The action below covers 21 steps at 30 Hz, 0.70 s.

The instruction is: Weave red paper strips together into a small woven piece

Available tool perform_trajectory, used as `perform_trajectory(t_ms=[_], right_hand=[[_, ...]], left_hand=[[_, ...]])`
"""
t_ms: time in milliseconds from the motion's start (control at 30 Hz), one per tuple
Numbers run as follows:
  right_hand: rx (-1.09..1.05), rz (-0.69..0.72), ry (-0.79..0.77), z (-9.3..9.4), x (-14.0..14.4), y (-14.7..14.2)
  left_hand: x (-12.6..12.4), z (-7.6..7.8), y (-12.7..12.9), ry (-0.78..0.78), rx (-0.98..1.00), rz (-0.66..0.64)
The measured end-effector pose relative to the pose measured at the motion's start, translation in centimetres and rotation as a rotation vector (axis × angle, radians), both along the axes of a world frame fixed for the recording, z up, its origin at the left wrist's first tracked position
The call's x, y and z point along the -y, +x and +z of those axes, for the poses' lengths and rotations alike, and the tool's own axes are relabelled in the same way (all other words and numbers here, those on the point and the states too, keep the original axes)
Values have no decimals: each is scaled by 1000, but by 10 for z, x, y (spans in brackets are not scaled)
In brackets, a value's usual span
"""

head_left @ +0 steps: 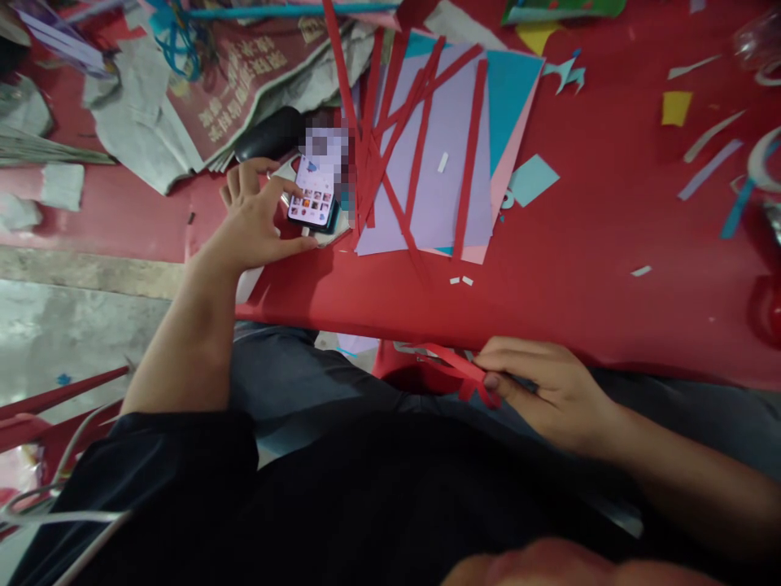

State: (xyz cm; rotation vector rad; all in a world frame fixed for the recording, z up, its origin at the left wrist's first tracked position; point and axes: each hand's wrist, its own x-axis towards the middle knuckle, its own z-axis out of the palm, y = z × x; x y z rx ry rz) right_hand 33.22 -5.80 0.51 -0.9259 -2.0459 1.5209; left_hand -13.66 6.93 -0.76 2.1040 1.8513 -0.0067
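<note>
My left hand (253, 216) reaches over a smartphone (314, 187) with a lit screen, a fingertip at the screen's left side and the thumb by its lower edge. Its fingers are spread and hold nothing. Low at the table's front edge, my right hand (549, 391) pinches a red paper strip (455, 362) between thumb and fingers. The strip's end curls below the fingertips. Beside the phone lie several loose red paper strips (421, 155) across a stack of coloured sheets, a purple sheet (451, 187) on top.
Crumpled newspaper (143, 114) covers the back left of the red table (567, 277), near a dark rounded case (272, 134). A blue paper square (535, 181) and small scraps lie right of the stack. A tape roll (764, 163) is at the right edge. A white cable (67, 514) runs at lower left.
</note>
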Motion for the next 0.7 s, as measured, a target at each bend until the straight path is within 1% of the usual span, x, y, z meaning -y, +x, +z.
perform_trajectory(t_ms=[100, 200, 367, 533, 700], right_hand=[[-3, -6, -1, 0, 1, 0], [3, -16, -2, 0, 1, 1], [22, -12, 21, 0, 1, 1], [23, -27, 34, -1, 1, 1], [5, -32, 20, -1, 0, 2]], left_hand=[[2, 1, -2, 113, 9, -54], [4, 4, -3, 161, 24, -96], [7, 7, 1, 148, 10, -136], [6, 3, 0, 138, 34, -143], [6, 0, -3, 113, 7, -145]])
